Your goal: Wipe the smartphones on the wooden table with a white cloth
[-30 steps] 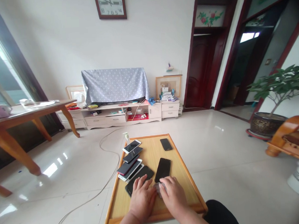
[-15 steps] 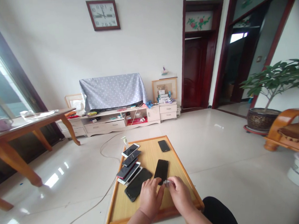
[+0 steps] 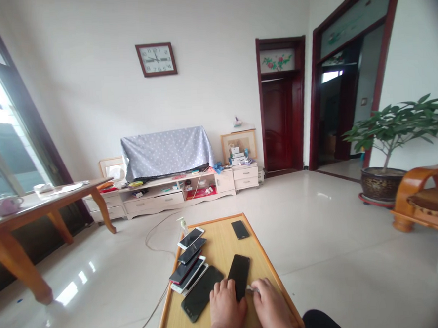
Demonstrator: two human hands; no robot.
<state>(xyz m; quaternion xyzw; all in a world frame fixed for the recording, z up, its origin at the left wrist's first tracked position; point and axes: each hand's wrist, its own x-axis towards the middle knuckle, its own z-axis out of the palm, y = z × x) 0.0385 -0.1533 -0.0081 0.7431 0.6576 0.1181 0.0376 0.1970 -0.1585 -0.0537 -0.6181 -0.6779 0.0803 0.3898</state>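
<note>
A black smartphone (image 3: 240, 271) lies screen up on the small wooden table (image 3: 223, 228). My left hand (image 3: 227, 304) is closed on its lower left part, fingers along the left edge and thumb near the bottom. Close by the lower right edge, my right hand (image 3: 269, 304) pinches a small silvery-white piece (image 3: 250, 289), too small to name. Left of my left hand rests a larger black phone (image 3: 202, 293). Beyond it lie a white phone (image 3: 198, 274), a red-edged phone (image 3: 186, 267), a dark phone (image 3: 192, 250) and another white-framed phone (image 3: 191, 238), some overlapping.
Another black phone (image 3: 240, 229) lies near the table's far right corner. A clear pump bottle (image 3: 183, 226) stands at the far left corner. A cable (image 3: 153, 306) runs over the floor at left. A low cabinet (image 3: 154, 202) stands by the wall.
My left hand has come down onto the phone's lower left side. My right hand, with the small piece, has moved right, apart from the left. The camera view has tilted up.
</note>
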